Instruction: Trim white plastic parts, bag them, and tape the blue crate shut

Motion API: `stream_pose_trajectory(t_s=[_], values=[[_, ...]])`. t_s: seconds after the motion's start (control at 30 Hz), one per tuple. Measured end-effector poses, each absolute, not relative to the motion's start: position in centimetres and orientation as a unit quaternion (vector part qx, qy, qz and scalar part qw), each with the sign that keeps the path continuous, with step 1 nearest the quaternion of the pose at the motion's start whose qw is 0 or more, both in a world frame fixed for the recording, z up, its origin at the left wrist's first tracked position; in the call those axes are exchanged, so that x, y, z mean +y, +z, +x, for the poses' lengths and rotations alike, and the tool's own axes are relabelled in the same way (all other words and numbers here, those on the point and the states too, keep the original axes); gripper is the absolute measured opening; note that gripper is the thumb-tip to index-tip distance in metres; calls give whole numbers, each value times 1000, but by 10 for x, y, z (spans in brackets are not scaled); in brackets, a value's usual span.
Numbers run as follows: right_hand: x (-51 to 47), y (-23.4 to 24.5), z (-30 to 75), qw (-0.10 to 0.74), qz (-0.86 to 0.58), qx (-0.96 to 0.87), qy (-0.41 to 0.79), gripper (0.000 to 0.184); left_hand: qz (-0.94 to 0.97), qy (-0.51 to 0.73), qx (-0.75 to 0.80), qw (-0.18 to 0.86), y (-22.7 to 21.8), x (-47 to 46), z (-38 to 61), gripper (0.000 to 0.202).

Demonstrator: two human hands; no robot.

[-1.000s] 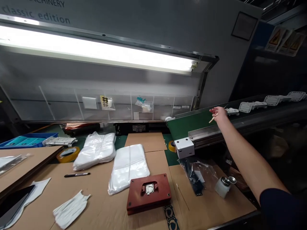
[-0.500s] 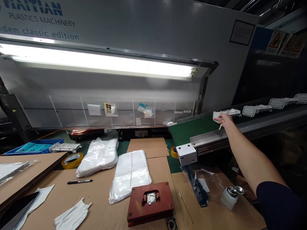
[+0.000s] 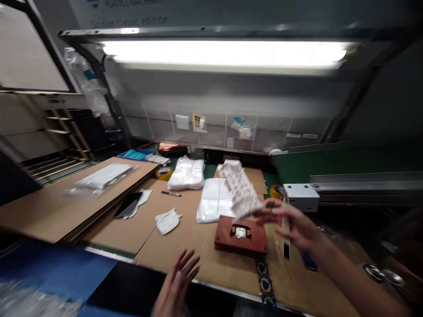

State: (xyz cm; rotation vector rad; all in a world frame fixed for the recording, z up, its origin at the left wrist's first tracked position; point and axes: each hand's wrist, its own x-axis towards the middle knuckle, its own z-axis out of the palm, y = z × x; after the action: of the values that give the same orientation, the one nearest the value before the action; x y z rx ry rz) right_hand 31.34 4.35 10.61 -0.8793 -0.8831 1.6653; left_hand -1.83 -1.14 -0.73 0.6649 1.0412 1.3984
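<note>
**Right hand (image 3: 291,226) has a white perforated plastic panel (image 3: 239,189) up in the air!**

The fingers (image 3: 269,215) of that hand pinch the panel's lower end, a little blurred, and the panel tilts up above a red mold block (image 3: 241,240) on the cardboard-covered tabletop (image 3: 185,257). Left hand (image 3: 176,281) sits low by the tabletop's near edge, fingers spread wide, holding nothing. Just behind the panel lies a pile of white plastic bags (image 3: 214,207), with a yellow tape roll (image 3: 164,173) further back.

This is a factory packing station. A green conveyor belt (image 3: 343,160) runs beside a cardboard-covered workbench (image 3: 132,237) holding plastic bags (image 3: 187,174).
</note>
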Motion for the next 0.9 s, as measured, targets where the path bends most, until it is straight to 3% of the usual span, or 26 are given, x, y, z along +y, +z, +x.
stream_pose_trajectory(t_s=[0.17, 0.37, 0.57, 0.73, 0.9], values=[[-33, -1, 224, 333, -323, -377, 801, 25, 112, 555, 273, 778, -15, -33, -5, 68], [-82, -71, 226, 323, -403, -355, 780, 49, 53, 448, 196, 871, -35, -81, -17, 95], [-112, -108, 235, 298, -564, -353, 684, 51, -25, 408, 149, 900, -26, -100, -10, 86], [-134, -116, 237, 253, -602, -392, 648, 45, -15, 336, 146, 930, -12, -102, 2, 104], [-137, -109, 237, 239, -614, -409, 631, 47, -41, 306, 151, 939, -6, -101, 7, 107]])
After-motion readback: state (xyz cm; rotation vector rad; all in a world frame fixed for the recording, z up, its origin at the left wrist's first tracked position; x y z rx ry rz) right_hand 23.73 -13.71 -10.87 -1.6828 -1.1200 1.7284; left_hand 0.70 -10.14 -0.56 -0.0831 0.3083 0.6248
